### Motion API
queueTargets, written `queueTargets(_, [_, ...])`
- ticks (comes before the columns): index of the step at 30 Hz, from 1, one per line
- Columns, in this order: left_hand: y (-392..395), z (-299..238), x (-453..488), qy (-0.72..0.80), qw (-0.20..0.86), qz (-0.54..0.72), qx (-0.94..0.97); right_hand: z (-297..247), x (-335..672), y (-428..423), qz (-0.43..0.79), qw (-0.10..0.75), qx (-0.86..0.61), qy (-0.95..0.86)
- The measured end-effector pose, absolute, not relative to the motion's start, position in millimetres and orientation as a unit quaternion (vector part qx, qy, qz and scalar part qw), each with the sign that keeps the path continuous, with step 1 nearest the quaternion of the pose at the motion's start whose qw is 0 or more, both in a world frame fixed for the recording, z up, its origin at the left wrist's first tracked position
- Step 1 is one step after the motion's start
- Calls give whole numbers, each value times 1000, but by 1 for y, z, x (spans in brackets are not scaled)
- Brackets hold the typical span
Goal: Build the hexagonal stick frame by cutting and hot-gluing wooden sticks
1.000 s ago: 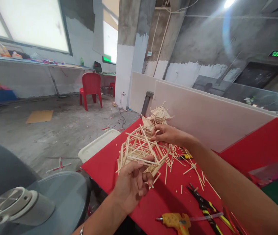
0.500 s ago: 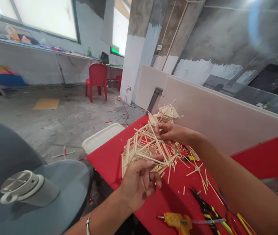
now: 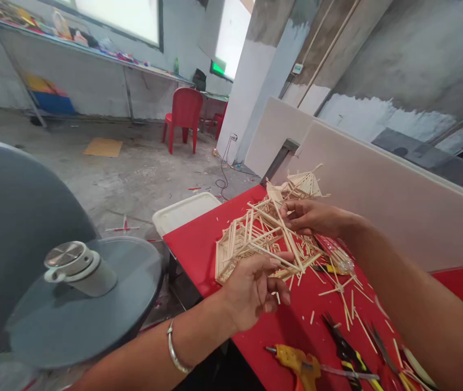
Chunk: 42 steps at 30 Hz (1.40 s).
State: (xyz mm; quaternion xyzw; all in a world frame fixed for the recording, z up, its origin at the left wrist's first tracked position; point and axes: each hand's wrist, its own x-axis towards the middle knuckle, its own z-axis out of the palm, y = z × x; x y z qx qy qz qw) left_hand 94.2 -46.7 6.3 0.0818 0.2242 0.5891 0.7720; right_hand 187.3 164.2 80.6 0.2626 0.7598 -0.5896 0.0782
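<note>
A frame of thin wooden sticks is held between my two hands above the red table. My left hand grips its lower edge between thumb and index finger, the other fingers curled loosely below. At the frame's upper right side, my right hand pinches a stick with its fingertips. Behind and under the frame, a larger layered stick structure rests on the table, partly covered by my left hand. Farther back stands a peaked stick piece.
Nearby on the table lie a yellow glue gun, black-and-yellow pliers, scissors, a bag of sticks and a small stick cross. A lidded cup stands on a grey seat. White boards line the table's far side.
The view has swung so that the scene sits farther right and slightly higher at the left. Both hands keep hold of the stick frame, in nearly the same pose.
</note>
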Motion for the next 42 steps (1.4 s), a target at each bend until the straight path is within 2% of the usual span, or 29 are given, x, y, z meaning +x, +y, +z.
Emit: queueTargets(42, [-46,4,94,232,768,590,92,80,184,170,-598,117,253,751])
